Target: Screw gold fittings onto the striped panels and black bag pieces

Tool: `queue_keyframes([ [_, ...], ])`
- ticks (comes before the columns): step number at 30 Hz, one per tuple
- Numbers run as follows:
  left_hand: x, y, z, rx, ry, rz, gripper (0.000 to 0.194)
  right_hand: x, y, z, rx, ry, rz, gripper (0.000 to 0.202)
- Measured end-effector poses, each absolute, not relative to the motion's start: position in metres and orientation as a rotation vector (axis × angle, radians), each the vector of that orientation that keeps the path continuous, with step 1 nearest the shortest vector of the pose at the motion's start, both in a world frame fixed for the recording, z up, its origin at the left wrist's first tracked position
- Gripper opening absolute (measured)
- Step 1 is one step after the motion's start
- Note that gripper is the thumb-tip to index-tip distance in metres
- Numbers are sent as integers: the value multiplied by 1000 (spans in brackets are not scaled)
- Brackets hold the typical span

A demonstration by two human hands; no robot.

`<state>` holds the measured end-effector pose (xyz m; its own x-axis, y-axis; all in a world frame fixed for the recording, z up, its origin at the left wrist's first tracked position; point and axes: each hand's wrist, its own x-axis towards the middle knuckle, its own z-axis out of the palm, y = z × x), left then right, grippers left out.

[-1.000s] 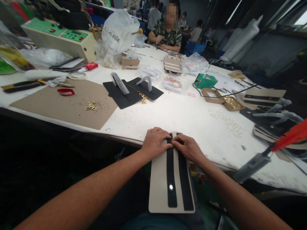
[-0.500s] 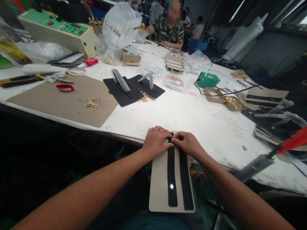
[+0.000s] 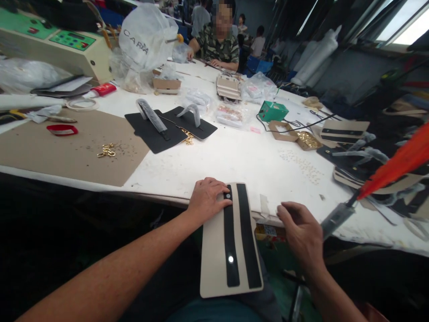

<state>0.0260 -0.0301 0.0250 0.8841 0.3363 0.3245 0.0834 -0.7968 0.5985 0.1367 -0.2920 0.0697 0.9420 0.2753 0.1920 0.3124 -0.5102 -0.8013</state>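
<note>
A beige panel (image 3: 214,264) with rounded corners and two black strips lies over the table's front edge, its lower end above my lap. My left hand (image 3: 208,201) holds its upper part, thumb and fingers on either side of a small round metal stud (image 3: 228,196) on the left strip (image 3: 231,237). Lower on that strip sits a shiny round stud (image 3: 230,259). To the right, my right hand (image 3: 303,235) is off the panel, loosely curled with thumb apart and nothing visible in it. Just beyond it is a grey cylinder (image 3: 338,219) with a bright orange-red top (image 3: 395,161).
Black panels with wrapped handles (image 3: 157,132) lie mid-table, gold chain (image 3: 106,151) on brown board to the left. A box of gold pieces (image 3: 308,140), a green box (image 3: 273,111) and stacked panels (image 3: 348,176) are at right. A co-worker (image 3: 217,44) sits opposite.
My right hand has left the left strip's upper end and moved right, uncovering the upper stud. My left hand stays on the panel. The view has turned right.
</note>
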Motion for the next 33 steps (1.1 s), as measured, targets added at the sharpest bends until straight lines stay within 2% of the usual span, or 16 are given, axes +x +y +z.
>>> queue_keyframes([
  [3, 28, -29, 24, 2461, 295, 566, 24, 141, -349, 64, -2230, -131, -400, 47],
  [6, 32, -27, 22, 2472, 293, 568, 23, 162, -385, 55, -2262, 38, -572, 71],
  [8, 33, -26, 22, 2476, 293, 565, 24, 182, -397, 50, -2333, 55, -545, 84],
  [9, 33, -27, 23, 2475, 294, 562, 24, 192, -400, 48, -2399, 55, -485, 84],
  [12, 32, -28, 25, 2472, 299, 543, 26, 212, -398, 45, -2550, 52, -292, 65],
  [14, 31, -29, 26, 2476, 300, 531, 27, 214, -389, 48, -2500, 3, -299, 55],
  [19, 31, -29, 25, 2477, 301, 503, 27, 181, -333, 81, -2033, -296, -206, 41],
  [22, 31, -28, 26, 2469, 300, 491, 26, 156, -273, 106, -1457, -312, -12, 50],
  [24, 32, -28, 26, 2462, 305, 486, 27, 144, -232, 117, -1278, -324, 75, 46],
  [28, 32, -29, 26, 2458, 310, 488, 27, 131, -169, 121, -1185, -441, 152, 28],
  [33, 30, -29, 25, 2452, 309, 488, 29, 125, -142, 102, -1228, -600, 192, 27],
])
